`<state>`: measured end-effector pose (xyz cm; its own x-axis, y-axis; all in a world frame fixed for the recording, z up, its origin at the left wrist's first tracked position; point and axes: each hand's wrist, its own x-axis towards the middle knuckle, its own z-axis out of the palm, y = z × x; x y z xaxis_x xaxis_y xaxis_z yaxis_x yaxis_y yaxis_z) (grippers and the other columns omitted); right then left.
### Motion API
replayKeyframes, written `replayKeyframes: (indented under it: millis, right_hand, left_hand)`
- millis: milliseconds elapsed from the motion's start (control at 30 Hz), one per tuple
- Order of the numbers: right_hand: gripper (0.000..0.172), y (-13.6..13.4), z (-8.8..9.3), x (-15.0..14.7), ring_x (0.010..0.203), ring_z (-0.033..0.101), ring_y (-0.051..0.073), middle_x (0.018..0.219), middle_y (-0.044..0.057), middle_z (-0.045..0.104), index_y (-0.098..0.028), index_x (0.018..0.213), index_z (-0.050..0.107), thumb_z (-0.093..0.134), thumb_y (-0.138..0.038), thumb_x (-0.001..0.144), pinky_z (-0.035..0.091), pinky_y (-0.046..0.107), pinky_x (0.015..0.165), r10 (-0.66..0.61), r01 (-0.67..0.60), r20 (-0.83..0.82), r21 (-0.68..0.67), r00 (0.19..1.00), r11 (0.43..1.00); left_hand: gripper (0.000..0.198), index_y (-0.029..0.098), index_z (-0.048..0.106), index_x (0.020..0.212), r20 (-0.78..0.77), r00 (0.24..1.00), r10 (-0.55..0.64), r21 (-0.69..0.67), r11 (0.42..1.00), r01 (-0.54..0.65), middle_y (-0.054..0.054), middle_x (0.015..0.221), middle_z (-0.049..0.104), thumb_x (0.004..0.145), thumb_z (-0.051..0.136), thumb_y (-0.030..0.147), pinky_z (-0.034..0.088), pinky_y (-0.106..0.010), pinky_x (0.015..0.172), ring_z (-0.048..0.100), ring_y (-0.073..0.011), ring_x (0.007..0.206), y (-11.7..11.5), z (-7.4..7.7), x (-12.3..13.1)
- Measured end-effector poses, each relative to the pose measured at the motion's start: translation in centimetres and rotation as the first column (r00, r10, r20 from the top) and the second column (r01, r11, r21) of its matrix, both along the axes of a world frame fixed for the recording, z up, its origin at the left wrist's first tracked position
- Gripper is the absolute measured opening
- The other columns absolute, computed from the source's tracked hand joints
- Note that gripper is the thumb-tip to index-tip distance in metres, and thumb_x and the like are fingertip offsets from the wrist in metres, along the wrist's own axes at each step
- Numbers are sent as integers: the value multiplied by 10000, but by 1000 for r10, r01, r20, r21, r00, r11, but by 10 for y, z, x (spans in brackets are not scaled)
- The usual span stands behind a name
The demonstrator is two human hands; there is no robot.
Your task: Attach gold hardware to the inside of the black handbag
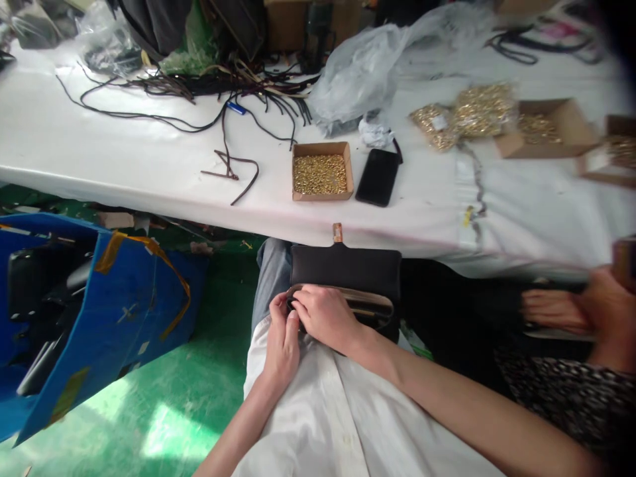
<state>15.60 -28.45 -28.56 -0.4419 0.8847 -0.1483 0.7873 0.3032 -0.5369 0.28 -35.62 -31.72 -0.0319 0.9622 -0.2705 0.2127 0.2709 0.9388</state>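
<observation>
One black bag [350, 270], near the front edge of the table [149, 149]: flap lifted, unfastened, work seemingly midway; left hand [282, 339] and right hand [325, 317] gripping its mouth's left end.

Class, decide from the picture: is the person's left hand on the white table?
No: the left hand is at the open dark bag, beside the right hand, short of the white table.

Your right hand [325, 317] hides part of the black bag [348, 268] from you. The left edge cuts off the blue bin [109, 331], and the gold pieces [319, 174] are too small to identify.
</observation>
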Motion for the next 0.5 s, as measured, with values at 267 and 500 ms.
replayKeyframes:
  millis: [267,500]
  right_hand:
    - [228,4,-10,5,939,764,237,1052,56,794,-174,1028,746,589,-317,1111,506,346,620,219,-219,15,84,976,972]
    - [249,10,-6,-1,955,812,263,1019,37,809,-181,927,738,588,-317,1071,445,360,508,210,-211,66,12,975,977]
  left_hand:
    - [680,197,521,1542,-34,986,163,-117,979,-166,-163,1416,707,1026,638,624,558,-590,1209,659,-403,1382,1,-16,4]
    - [575,230,685,1415,2,993,118,-144,983,-116,-71,969,781,916,698,517,652,-594,1095,798,-381,1041,18,-3,7]
